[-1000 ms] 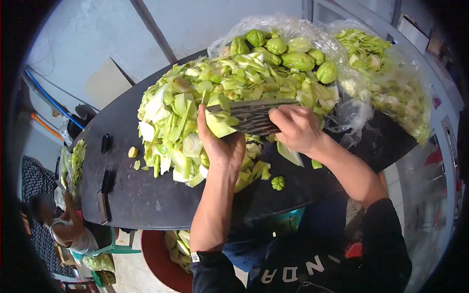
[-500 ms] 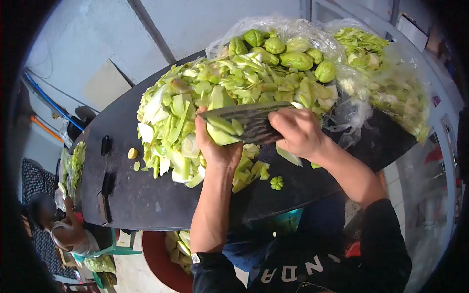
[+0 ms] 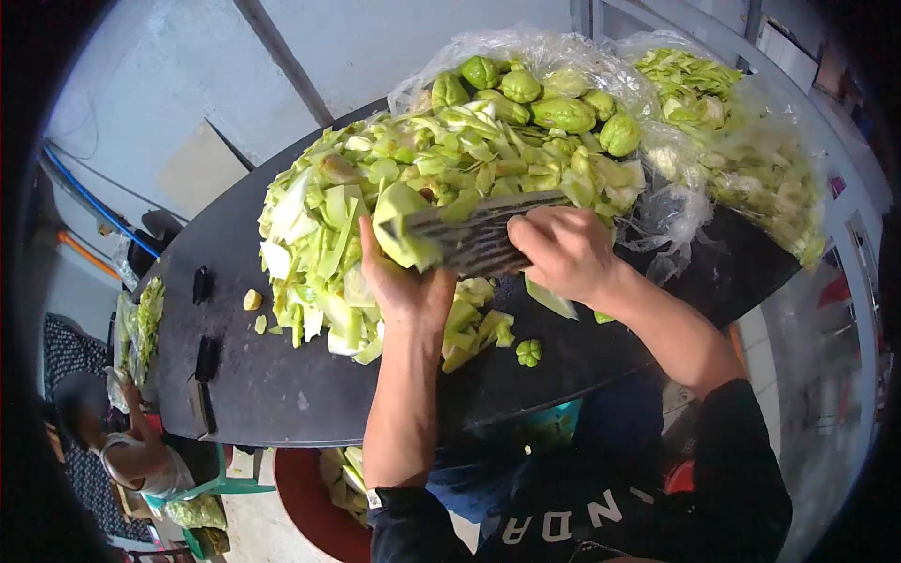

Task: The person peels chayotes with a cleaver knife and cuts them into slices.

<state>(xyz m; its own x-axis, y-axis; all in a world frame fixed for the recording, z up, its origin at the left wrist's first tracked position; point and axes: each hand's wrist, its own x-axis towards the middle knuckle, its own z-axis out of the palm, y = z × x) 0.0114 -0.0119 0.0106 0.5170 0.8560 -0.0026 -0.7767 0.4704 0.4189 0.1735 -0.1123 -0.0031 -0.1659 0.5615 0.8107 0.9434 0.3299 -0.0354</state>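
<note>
pale green and partly blurred, the squash (image 3: 394, 220) sits in the left hand (image 3: 405, 289), above the front of the heap (image 3: 314, 235) of cut green pieces. that hand cups it from below, thumb up along its side. the right hand (image 3: 566, 255) is closed round the grip end of the knife (image 3: 479, 233), whose broad, streaked blade lies across toward the squash and meets its right side; blur hides how far the edge goes in.

the heap spreads over the black table (image 3: 282, 394). behind it, whole squashes (image 3: 563, 114) lie on clear plastic (image 3: 413, 92), and to the right a clear bag (image 3: 779, 202) holds more cut pieces. a small green lump (image 3: 528, 353) lies near the table's front edge, and a yellowish chunk (image 3: 251, 299) is left of the heap. below the table, a red tub (image 3: 305, 497) holds pale pieces. at far left, another person (image 3: 141, 458) is beside leafy greens (image 3: 143, 328).
</note>
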